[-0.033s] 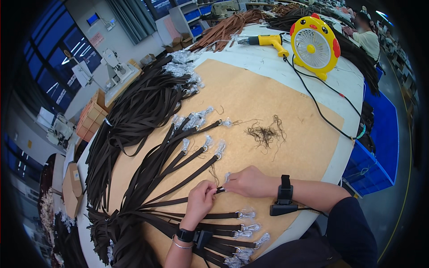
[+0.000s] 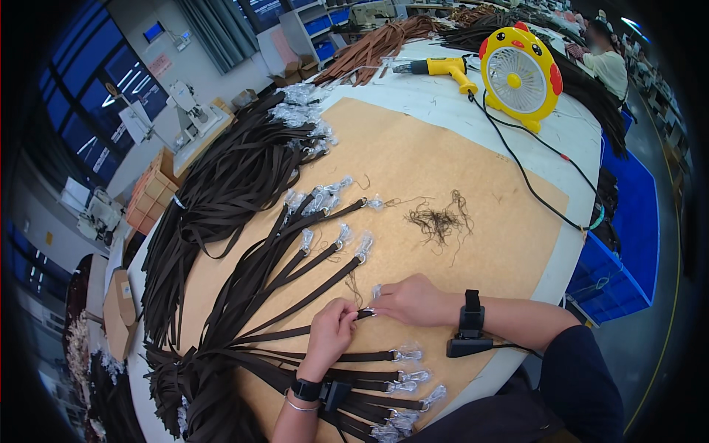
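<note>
Room: workshop with dark windows on the left, a grey-green curtain (image 2: 219, 33), sewing machines (image 2: 190, 107) and, at upper right, a co-worker (image 2: 608, 68) in a pale top.
Surface: white table (image 2: 436, 97), largely overlaid with a brown paper sheet (image 2: 509, 196).
Dark strap, held: one length (image 2: 277, 335), running from the gathered bundle at lower left across the paper to both hands; its end lies between them.
Left hand: (image 2: 334, 325) thumb and fingers pinched closed on the strap, just short of its end; black wristband (image 2: 306, 388) and a slim bangle (image 2: 301, 406) at the wrist.
Right hand: (image 2: 412, 300) fingers closed at the strap's tip, the exact contact hidden; clear wrap (image 2: 377, 290) shows above the fingers; black wristband (image 2: 470, 321).
Other straps, fanned: dark, on either side of the held one, ending in clear-wrapped metal clasps (image 2: 407, 354).
Strap heap: large, dark (image 2: 229, 173), at the table's left side.
Thread: loose dark tangle (image 2: 441, 223) on the paper, beyond the right hand.
Far end: yellow heat gun (image 2: 439, 66) beside a yellow chick-faced fan (image 2: 515, 80); brown straps (image 2: 388, 40) farther back.
Floor, right: blue bin (image 2: 620, 269).
</note>
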Action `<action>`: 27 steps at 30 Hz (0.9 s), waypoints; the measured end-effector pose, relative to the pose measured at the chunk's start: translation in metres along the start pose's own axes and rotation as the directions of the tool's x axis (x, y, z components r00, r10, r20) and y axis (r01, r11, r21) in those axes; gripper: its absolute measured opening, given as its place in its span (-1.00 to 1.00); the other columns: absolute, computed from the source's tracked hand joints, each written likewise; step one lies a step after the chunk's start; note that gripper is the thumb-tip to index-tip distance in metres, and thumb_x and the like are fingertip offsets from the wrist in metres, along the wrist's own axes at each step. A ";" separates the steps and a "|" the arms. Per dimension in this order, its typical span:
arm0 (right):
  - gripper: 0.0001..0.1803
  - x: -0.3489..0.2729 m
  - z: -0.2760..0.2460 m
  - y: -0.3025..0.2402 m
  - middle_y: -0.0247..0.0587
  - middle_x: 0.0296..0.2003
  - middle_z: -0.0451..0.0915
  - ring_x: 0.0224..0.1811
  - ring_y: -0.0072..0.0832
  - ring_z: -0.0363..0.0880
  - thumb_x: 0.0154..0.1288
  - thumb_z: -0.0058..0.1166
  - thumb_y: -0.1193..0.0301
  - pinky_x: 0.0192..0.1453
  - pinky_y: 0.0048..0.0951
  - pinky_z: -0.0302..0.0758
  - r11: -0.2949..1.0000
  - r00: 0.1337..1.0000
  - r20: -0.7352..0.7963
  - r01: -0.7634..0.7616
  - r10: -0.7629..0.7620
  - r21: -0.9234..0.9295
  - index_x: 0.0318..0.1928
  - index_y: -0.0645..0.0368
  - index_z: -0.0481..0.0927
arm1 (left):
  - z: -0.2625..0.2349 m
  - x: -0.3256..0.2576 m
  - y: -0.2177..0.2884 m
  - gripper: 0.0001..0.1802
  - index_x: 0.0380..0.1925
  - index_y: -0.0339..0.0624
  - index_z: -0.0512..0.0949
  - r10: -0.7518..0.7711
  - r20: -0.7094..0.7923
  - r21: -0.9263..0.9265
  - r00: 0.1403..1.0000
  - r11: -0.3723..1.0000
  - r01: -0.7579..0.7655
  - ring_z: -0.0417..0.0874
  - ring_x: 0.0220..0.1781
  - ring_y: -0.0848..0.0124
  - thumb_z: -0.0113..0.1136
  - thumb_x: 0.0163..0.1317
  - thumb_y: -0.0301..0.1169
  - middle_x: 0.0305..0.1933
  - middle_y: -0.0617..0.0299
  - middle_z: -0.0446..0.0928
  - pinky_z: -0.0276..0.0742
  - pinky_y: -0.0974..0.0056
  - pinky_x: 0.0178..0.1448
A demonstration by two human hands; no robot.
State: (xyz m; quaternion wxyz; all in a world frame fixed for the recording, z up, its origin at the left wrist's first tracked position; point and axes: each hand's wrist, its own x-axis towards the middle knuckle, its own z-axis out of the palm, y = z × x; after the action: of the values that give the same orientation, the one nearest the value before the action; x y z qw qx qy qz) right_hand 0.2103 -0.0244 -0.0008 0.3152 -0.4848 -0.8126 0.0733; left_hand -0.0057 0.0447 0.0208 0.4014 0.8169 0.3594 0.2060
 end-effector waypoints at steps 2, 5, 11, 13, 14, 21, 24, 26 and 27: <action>-0.80 -0.002 0.002 0.003 -0.27 -0.39 0.60 -0.47 -0.27 0.64 0.36 0.11 0.19 -0.44 -0.27 0.55 1.000 0.999 -0.034 -0.027 0.027 0.004 -0.27 0.00 0.68 | -0.001 -0.001 0.001 -0.96 -0.32 -0.29 0.50 -0.001 -0.003 0.004 1.000 1.000 0.001 0.59 -0.50 0.55 0.16 0.31 -0.61 -0.52 0.25 0.53 0.49 0.43 -0.39; -0.80 0.000 0.000 -0.002 -0.27 -0.40 0.59 -0.48 -0.28 0.64 0.35 0.12 0.18 -0.45 -0.27 0.54 1.000 0.998 -0.051 -0.024 0.024 0.004 -0.26 -0.01 0.68 | -0.002 -0.002 -0.002 -0.95 -0.33 -0.30 0.48 -0.012 -0.002 -0.002 1.000 1.000 0.012 0.60 -0.49 0.53 0.15 0.32 -0.60 -0.51 0.23 0.53 0.51 0.41 -0.37; -0.82 0.004 -0.005 -0.010 -0.32 -0.41 0.58 -0.51 -0.37 0.63 0.31 0.20 0.25 -0.52 -0.37 0.52 0.994 0.999 0.018 0.051 -0.050 -0.095 -0.18 0.02 0.72 | -0.006 -0.003 0.004 -0.93 -0.32 -0.33 0.52 0.033 -0.009 0.098 0.999 0.995 -0.032 0.62 -0.45 0.44 0.23 0.26 -0.59 -0.44 0.17 0.55 0.54 0.37 -0.32; -0.82 0.003 -0.004 -0.009 -0.31 -0.42 0.57 -0.52 -0.37 0.63 0.31 0.20 0.25 -0.53 -0.37 0.52 0.994 0.998 0.010 0.057 -0.056 -0.096 -0.18 0.02 0.72 | -0.008 -0.005 0.008 -0.92 -0.31 -0.34 0.54 0.109 -0.018 0.216 0.994 0.971 -0.102 0.62 -0.43 0.40 0.26 0.23 -0.59 -0.41 0.14 0.56 0.54 0.35 -0.31; -0.81 0.003 -0.004 -0.009 -0.30 -0.42 0.57 -0.52 -0.36 0.63 0.32 0.19 0.25 -0.52 -0.36 0.52 0.994 0.998 0.013 0.061 -0.060 -0.096 -0.17 0.02 0.72 | -0.009 -0.007 0.013 -0.91 -0.31 -0.34 0.56 0.074 -0.002 0.185 0.997 0.980 -0.072 0.63 -0.41 0.35 0.28 0.21 -0.59 -0.39 0.11 0.56 0.54 0.33 -0.30; -0.79 0.004 -0.004 -0.009 -0.30 -0.41 0.58 -0.49 -0.33 0.64 0.35 0.16 0.23 -0.49 -0.34 0.53 0.996 0.998 0.028 0.051 -0.049 -0.068 -0.14 0.03 0.71 | -0.006 -0.006 0.004 -0.92 -0.36 -0.34 0.58 0.161 -0.043 0.226 0.986 0.963 -0.148 0.60 -0.43 0.33 0.30 0.16 -0.61 -0.40 0.08 0.55 0.52 0.32 -0.29; -0.76 0.004 -0.005 -0.010 -0.22 -0.39 0.57 -0.43 -0.24 0.65 0.39 0.08 0.20 -0.42 -0.26 0.54 1.000 0.999 0.036 0.018 -0.018 0.002 -0.18 0.07 0.66 | -0.003 -0.006 -0.001 -0.94 -0.38 -0.36 0.58 0.096 -0.069 0.129 0.993 0.988 -0.087 0.57 -0.45 0.40 0.29 0.17 -0.63 -0.42 0.12 0.55 0.47 0.37 -0.31; -0.76 0.005 -0.004 -0.011 -0.22 -0.39 0.58 -0.43 -0.24 0.66 0.39 0.08 0.20 -0.41 -0.25 0.55 1.000 0.999 0.040 0.011 -0.011 0.012 -0.18 0.07 0.67 | -0.001 -0.006 -0.004 -0.94 -0.38 -0.37 0.58 0.058 -0.081 0.077 0.995 0.996 -0.051 0.55 -0.46 0.45 0.29 0.18 -0.63 -0.43 0.16 0.55 0.45 0.40 -0.31; -0.76 0.006 -0.004 -0.011 -0.22 -0.39 0.58 -0.42 -0.23 0.66 0.39 0.09 0.19 -0.39 -0.24 0.55 1.000 0.999 0.044 0.004 -0.005 0.022 -0.18 0.06 0.67 | 0.000 -0.006 -0.006 -0.95 -0.39 -0.37 0.58 0.019 -0.090 0.024 0.996 1.000 -0.017 0.53 -0.46 0.50 0.28 0.18 -0.64 -0.44 0.19 0.54 0.42 0.43 -0.32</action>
State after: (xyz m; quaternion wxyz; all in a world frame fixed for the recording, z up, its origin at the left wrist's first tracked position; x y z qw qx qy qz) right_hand 0.2023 -0.0263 0.0097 0.3025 -0.4777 -0.8196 0.0922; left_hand -0.0115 0.0427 0.0159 0.3735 0.8144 0.3723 0.2422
